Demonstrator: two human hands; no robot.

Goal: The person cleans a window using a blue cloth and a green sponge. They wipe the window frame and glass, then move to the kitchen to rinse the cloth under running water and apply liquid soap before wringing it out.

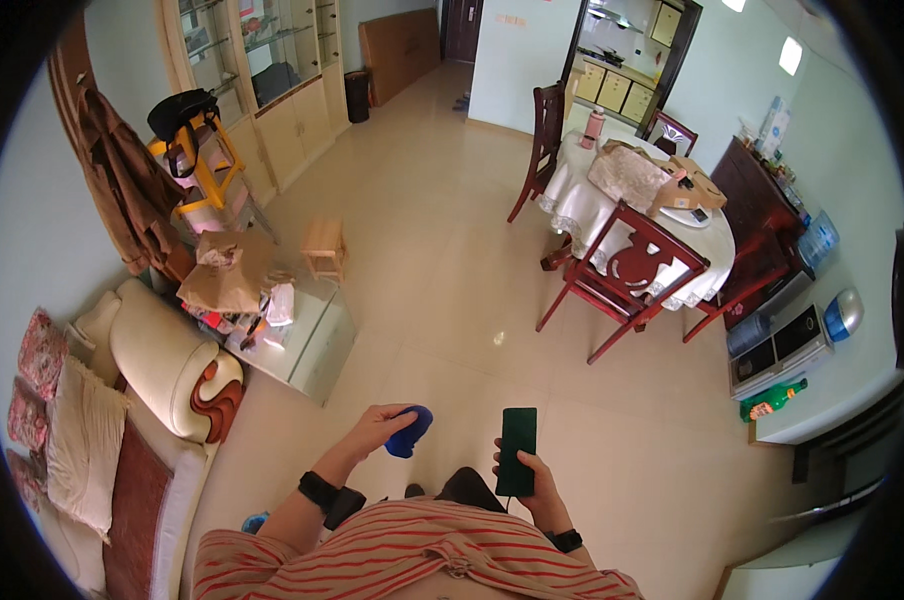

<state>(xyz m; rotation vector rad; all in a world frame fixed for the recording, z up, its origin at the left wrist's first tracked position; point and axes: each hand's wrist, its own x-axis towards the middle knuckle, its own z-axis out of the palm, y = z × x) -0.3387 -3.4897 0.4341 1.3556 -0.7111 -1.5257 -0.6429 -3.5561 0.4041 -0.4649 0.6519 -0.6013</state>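
Observation:
My left hand (379,429) pinches a small blue cloth (409,433) between thumb and fingers, out in front of my body. In my right hand (540,480) is a dark phone-like slab (518,450), held upright with the thumb across its face. A thin cable runs down from its lower end. The two hands are apart, and the cloth does not touch the dark slab. Black straps circle both wrists, and the left one carries a small dark box (344,508).
A glass-topped side table (324,330) with a paper bag (227,270) stands left, beside a cream sofa (159,360). Ahead is a wooden stool (324,244). To the right are a cloth-covered dining table (572,172), a red-brown chair (624,262) and a green bottle (778,399).

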